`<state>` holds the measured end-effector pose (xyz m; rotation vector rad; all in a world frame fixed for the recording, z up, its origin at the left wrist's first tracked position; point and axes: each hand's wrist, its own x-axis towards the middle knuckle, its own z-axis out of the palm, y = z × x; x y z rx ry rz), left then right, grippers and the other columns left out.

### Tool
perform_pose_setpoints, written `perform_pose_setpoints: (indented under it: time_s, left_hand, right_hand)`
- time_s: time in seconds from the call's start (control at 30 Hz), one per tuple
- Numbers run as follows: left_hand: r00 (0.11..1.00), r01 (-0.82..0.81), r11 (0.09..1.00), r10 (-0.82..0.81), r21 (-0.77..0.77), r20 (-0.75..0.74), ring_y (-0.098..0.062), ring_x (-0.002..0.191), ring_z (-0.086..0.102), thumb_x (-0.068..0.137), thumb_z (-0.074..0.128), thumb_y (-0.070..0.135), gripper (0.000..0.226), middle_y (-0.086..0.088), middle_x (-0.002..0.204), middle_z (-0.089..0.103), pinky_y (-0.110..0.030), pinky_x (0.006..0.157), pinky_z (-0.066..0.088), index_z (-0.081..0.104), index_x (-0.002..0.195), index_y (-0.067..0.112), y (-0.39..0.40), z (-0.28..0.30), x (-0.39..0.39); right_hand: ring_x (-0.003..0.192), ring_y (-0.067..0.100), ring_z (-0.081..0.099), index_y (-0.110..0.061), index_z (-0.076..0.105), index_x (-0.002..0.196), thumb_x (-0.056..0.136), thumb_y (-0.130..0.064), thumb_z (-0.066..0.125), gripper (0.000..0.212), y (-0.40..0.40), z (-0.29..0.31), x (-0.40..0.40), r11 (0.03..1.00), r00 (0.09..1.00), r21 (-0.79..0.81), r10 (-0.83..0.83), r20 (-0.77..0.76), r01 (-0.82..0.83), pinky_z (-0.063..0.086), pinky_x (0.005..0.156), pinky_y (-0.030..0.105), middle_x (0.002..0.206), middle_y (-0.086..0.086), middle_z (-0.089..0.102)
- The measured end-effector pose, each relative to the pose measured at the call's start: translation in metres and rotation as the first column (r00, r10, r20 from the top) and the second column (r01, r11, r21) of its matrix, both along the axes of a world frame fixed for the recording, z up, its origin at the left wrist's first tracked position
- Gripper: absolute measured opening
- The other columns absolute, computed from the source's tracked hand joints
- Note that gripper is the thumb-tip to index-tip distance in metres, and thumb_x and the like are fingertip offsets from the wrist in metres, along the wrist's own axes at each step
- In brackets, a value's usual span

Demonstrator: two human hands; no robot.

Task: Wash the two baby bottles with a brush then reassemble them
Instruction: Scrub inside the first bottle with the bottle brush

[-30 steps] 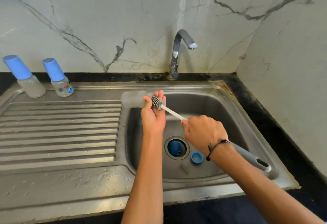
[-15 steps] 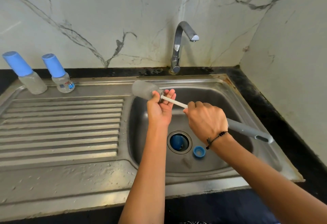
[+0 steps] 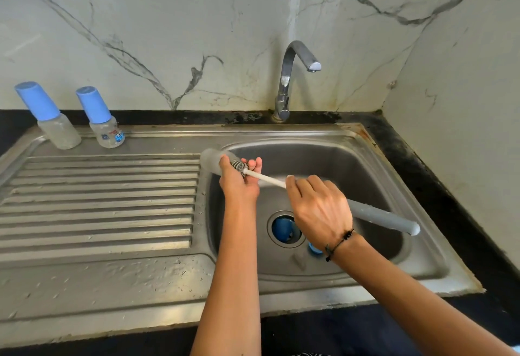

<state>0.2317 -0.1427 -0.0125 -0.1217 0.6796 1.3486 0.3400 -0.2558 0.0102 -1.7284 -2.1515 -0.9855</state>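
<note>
My left hand (image 3: pixel 238 182) grips a clear, open baby bottle (image 3: pixel 211 161) lying on its side over the left rim of the sink basin (image 3: pixel 351 164). My right hand (image 3: pixel 319 209) holds a bottle brush by its grey handle (image 3: pixel 382 217); the white stem (image 3: pixel 266 179) runs to the bottle mouth, and the bristle head (image 3: pixel 238 166) sits at the opening, partly inside. A blue cap (image 3: pixel 283 229) lies in the drain, and a blue ring (image 3: pixel 314 248) lies on the basin floor, partly behind my right wrist.
Two capped baby bottles stand at the back left of the steel drainboard (image 3: pixel 98 201): a plain one (image 3: pixel 50 118) and a printed one (image 3: pixel 102 119), both with blue caps. The tap (image 3: pixel 289 80) is off. A marble wall rises close on the right.
The brush has slid back out, so the bristle head shows at the bottle mouth again. Both hands stay over the basin's left rim, and my view has tilted slightly.
</note>
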Motion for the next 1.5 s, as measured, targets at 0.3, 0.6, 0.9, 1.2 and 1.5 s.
perform_pose_setpoints:
  time_s: [0.3, 0.6, 0.9, 1.2, 1.5]
  left_hand:
    - [0.944, 0.264, 0.94, -0.205, 0.218, -0.259, -0.02, 0.053, 0.065, 0.098, 0.046, 0.038, 0.04, -0.01, 0.064, 0.062, -0.032, 0.063, 0.057, 0.055, 0.09, 0.001, -0.007, 0.026, 0.032]
    - [0.951, 0.298, 0.902, -0.251, 0.311, -0.183, -0.017, 0.072, 0.071, 0.1, 0.04, 0.037, 0.042, -0.005, 0.073, 0.068, -0.032, 0.078, 0.052, 0.058, 0.105, 0.0, -0.011, 0.017, 0.02]
    - [0.992, 0.114, 0.97, -0.1, 0.216, -0.075, -0.018, 0.063, 0.065, 0.098, 0.047, 0.03, 0.028, -0.007, 0.072, 0.06, -0.036, 0.077, 0.054, 0.054, 0.1, 0.003, -0.01, 0.008, 0.014]
    - [0.995, 0.091, 0.989, -0.086, 0.116, -0.053, -0.015, 0.056, 0.064, 0.094, 0.055, 0.027, 0.028, -0.009, 0.073, 0.06, -0.031, 0.062, 0.057, 0.051, 0.112, 0.006, -0.001, 0.004, -0.001]
    - [0.945, 0.328, 0.895, -0.307, 0.301, -0.115, -0.02, 0.071, 0.071, 0.098, 0.048, 0.026, 0.025, -0.011, 0.077, 0.07, -0.032, 0.078, 0.055, 0.058, 0.099, 0.004, -0.012, 0.04, 0.02]
  right_hand:
    - [0.083, 0.027, 0.064, -0.005, 0.053, 0.111, 0.096, -0.012, 0.035, 0.024, 0.026, 0.037, -0.017, 0.922, 0.968, -0.353, -0.215, -0.13, 0.158, 0.036, 0.056, 0.032, 0.096, 0.007, 0.063]
    - [0.045, 0.022, 0.045, -0.002, 0.061, 0.086, 0.093, -0.016, 0.041, 0.025, 0.043, 0.053, -0.015, 0.696, 0.32, -0.668, -0.591, -0.741, -0.261, 0.034, 0.044, 0.024, 0.063, 0.01, 0.051]
    - [0.07, 0.029, 0.053, -0.013, 0.048, 0.071, 0.097, -0.024, 0.038, 0.029, 0.011, 0.027, -0.012, 0.81, 0.751, -0.585, -0.362, -0.552, -0.04, 0.04, 0.057, 0.034, 0.073, 0.008, 0.054]
    - [0.029, 0.019, 0.042, -0.012, 0.054, 0.057, 0.05, -0.011, 0.086, 0.032, -0.007, 0.008, -0.007, 0.921, 0.942, -0.322, -0.286, -0.177, 0.219, 0.015, 0.036, 0.018, 0.043, 0.0, 0.048]
    - [0.06, 0.031, 0.064, -0.006, 0.058, 0.087, 0.085, -0.012, 0.06, 0.007, 0.027, 0.048, -0.011, 0.965, 0.944, -0.19, -0.224, -0.243, 0.18, 0.03, 0.047, 0.027, 0.074, 0.011, 0.064]
